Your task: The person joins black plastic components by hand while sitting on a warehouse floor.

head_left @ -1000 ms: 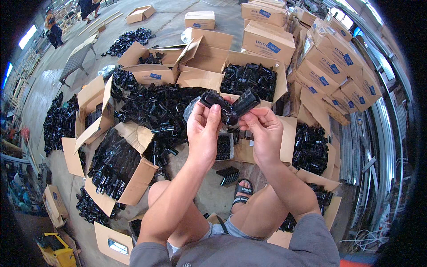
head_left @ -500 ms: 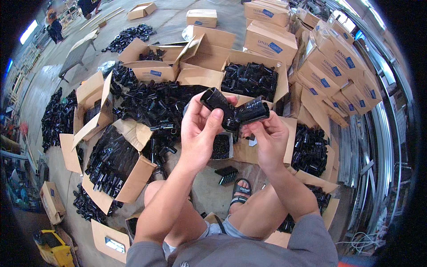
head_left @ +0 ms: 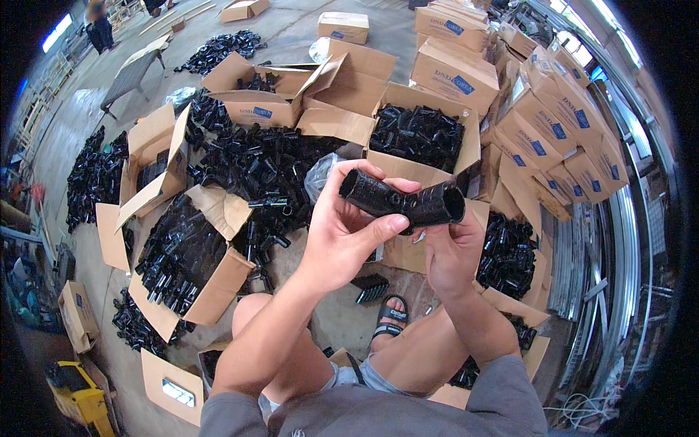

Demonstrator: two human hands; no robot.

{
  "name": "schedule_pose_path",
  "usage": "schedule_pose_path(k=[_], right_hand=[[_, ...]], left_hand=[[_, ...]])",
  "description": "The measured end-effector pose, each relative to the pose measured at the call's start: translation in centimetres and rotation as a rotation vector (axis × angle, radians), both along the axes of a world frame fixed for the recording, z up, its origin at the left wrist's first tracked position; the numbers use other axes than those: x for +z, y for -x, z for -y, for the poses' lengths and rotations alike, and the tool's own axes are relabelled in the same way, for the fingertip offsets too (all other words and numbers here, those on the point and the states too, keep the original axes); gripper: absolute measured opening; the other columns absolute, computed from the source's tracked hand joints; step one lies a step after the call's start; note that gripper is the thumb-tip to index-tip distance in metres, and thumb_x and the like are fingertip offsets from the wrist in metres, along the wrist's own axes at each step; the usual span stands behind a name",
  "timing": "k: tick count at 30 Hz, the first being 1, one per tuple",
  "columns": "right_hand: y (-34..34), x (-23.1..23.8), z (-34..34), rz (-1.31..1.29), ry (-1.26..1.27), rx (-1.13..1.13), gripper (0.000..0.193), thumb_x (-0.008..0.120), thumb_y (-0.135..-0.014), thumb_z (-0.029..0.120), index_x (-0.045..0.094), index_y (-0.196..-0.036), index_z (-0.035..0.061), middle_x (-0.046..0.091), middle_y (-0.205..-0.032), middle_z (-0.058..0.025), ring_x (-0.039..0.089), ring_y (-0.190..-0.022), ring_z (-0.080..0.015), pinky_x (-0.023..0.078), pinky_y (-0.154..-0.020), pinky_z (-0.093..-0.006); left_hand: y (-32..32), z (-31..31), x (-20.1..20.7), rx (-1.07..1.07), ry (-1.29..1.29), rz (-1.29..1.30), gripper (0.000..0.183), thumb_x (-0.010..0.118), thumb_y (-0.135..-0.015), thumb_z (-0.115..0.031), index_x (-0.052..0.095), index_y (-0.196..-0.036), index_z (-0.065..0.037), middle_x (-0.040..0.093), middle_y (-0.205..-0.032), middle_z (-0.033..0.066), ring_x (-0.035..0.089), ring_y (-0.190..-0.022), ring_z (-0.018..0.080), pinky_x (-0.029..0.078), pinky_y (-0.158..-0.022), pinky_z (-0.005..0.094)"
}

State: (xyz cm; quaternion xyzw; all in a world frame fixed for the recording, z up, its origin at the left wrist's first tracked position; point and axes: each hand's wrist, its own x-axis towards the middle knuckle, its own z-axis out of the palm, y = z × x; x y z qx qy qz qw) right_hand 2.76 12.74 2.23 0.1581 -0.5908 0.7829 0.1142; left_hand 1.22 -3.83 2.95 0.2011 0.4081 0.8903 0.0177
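A glossy black pipe fitting (head_left: pixel 399 205) with two round open ends is held up in front of my chest. My left hand (head_left: pixel 336 244) wraps its left end, the thumb pressed along the near side at the middle. Under the right end, the fingers of my right hand (head_left: pixel 453 251) grip it; some fingertips are hidden behind it. Behind my hands, an open cardboard box (head_left: pixel 420 175) is full of similar black fittings. A short row of black fittings (head_left: pixel 370 288) lies on the floor below, between my legs.
A large heap of black fittings (head_left: pixel 247 167) spreads at the far left, among open boxes (head_left: pixel 222 284). Stacked closed cartons (head_left: pixel 557 124) and long metal profiles (head_left: pixel 590 269) stand at right. A yellow-and-black case (head_left: pixel 80 397) sits at lower left. A person (head_left: pixel 99 29) stands far back.
The fitting has been turned; its two tubes now lie nearly in line instead of in a V. Both hands have shifted slightly down and right, and my left thumb has moved across its middle.
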Motion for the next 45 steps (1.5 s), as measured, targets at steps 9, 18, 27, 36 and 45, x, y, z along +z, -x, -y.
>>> schedule_pose_path(k=[9,18,27,36,45], right_hand=[[-0.8,0.8,-0.2,0.073,-0.054,-0.060,0.017,0.068,-0.097,0.014,0.061,-0.105,0.0008,0.069,-0.096,-0.0063,0.064,-0.077,-0.0095,0.055,-0.069,-0.0247],[-0.4,1.1,-0.6,0.025,-0.043,-0.032,0.019,0.070,-0.096,0.017,0.062,-0.103,0.0012,0.067,-0.093,-0.0039,0.063,-0.078,-0.0085,0.053,-0.068,-0.0238],[0.5,0.6,-1.9,-0.043,-0.199,-0.088,0.016,0.070,-0.095,0.012,0.064,-0.102,-0.0004,0.069,-0.094,-0.0051,0.065,-0.077,-0.0083,0.054,-0.067,-0.0233],[0.6,-0.3,-1.8,-0.079,-0.127,-0.033,0.018,0.073,-0.091,0.006,0.065,-0.106,-0.0012,0.069,-0.100,-0.0065,0.066,-0.090,-0.0122,0.054,-0.082,-0.0279],[0.2,0.7,-0.3,0.300,0.067,-0.013,0.016,0.063,-0.098,0.009,0.066,-0.111,0.0004,0.071,-0.103,-0.0085,0.067,-0.092,-0.0140,0.054,-0.083,-0.0284]], left_hand=[[0.5,0.4,-0.4,-0.060,-0.001,-0.010,0.053,0.074,-0.091,-0.007,0.037,-0.128,-0.006,0.065,-0.124,0.0182,0.067,-0.105,0.0207,0.057,-0.091,0.0346],[0.3,0.1,0.0,-0.061,-0.009,-0.077,0.054,0.072,-0.088,0.003,0.034,-0.125,-0.006,0.063,-0.123,0.0196,0.066,-0.110,0.0239,0.056,-0.094,0.0375],[0.2,-0.1,-0.3,-0.037,0.000,-0.043,0.055,0.074,-0.086,0.004,0.036,-0.124,-0.006,0.064,-0.124,0.0180,0.065,-0.110,0.0198,0.056,-0.093,0.0334],[0.1,-0.2,-0.5,-0.035,-0.012,-0.076,0.055,0.076,-0.086,0.002,0.037,-0.124,-0.006,0.065,-0.123,0.0166,0.064,-0.112,0.0190,0.055,-0.094,0.0328],[0.9,-0.3,-0.7,0.512,0.585,-0.351,0.052,0.079,-0.082,0.000,0.042,-0.119,-0.003,0.068,-0.115,0.0205,0.066,-0.108,0.0255,0.052,-0.094,0.0371]])
